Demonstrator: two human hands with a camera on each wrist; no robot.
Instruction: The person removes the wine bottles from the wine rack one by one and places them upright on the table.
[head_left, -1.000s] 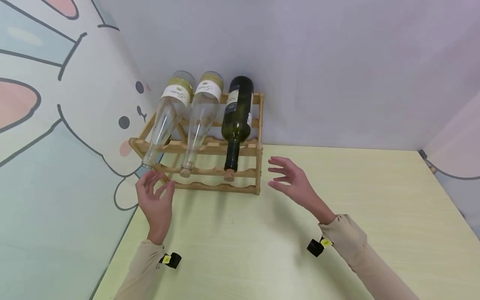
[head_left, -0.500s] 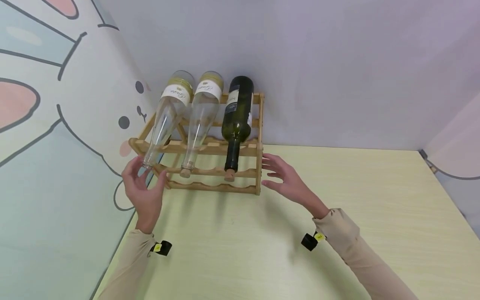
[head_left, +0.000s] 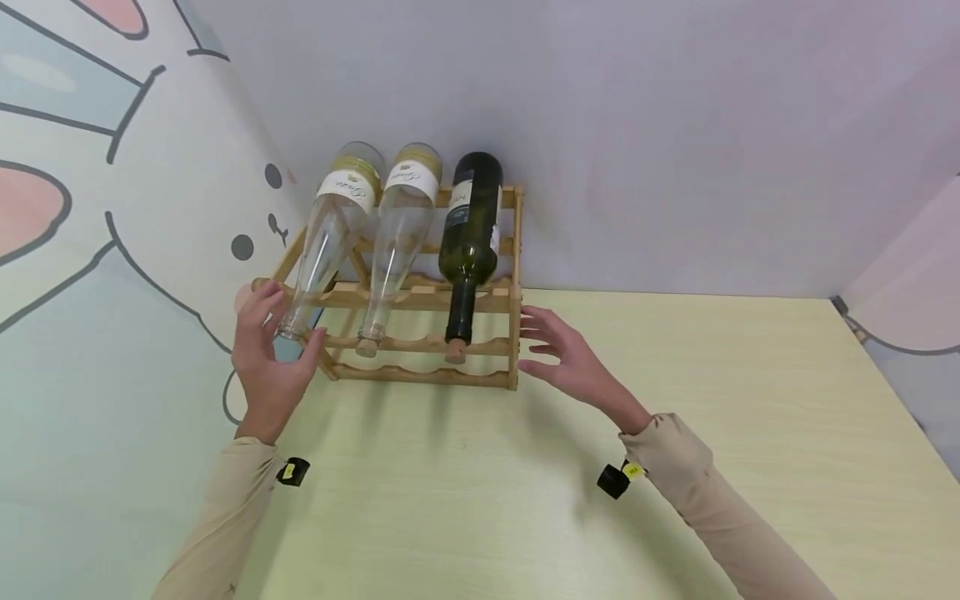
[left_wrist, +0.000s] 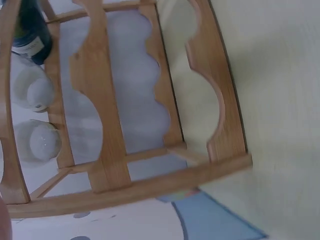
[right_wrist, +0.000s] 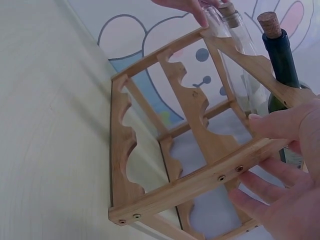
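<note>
In the head view, a wooden wine rack (head_left: 427, 296) holds three bottles lying neck-forward. They are a clear bottle (head_left: 333, 225) at left, a second clear bottle (head_left: 401, 229) with a cork, and a dark green wine bottle (head_left: 470, 225), also corked. My left hand (head_left: 266, 367) is spread in a wide curve at the rack's front left corner, beside the left bottle's mouth; its contact is partly hidden. My right hand (head_left: 566, 358) has its fingertips at the rack's right side. In the right wrist view, its fingers (right_wrist: 265, 187) lie along the side rail, thumb near the top bar.
The rack stands on a pale wooden table (head_left: 675, 375) against a whitish back wall (head_left: 675, 150). A wall with a cartoon rabbit drawing (head_left: 195, 192) runs close along the left side. The table's right edge meets another wall panel (head_left: 915, 292).
My left hand has moved left and up, spreading from a loose curl to sit around the rack's left corner. My right hand has moved left to the rack's side. The bottles stay put.
</note>
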